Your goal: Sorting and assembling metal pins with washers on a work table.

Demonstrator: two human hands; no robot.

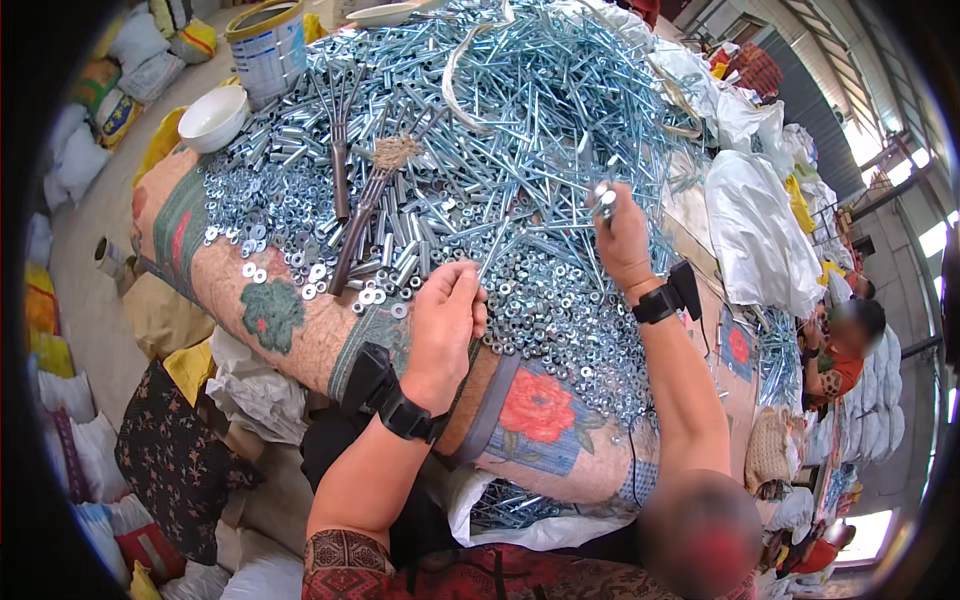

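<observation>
My left hand (447, 312) is closed in a pinch above the near edge of the heap. A thin metal rod (489, 262) rises from its fingertips. My right hand (624, 240) is raised over the right side, its fingers closed on a small shiny metal piece (605, 198) whose exact kind is too small to tell. Between and below my hands lies a pile of hex nuts (560, 310). Farther off, a large tangle of long thin metal rods (540, 90) covers the table. Metal sleeves (405, 262) and flat washers (255, 235) lie to the left.
Two hand rakes (355, 235) with brown handles rest on the sleeves. A white bowl (213, 118) and a tin bucket (266, 52) stand far left. A flowered cloth (310, 330) covers the table. White sacks (765, 230) lie at right; other people (850, 345) sit beyond.
</observation>
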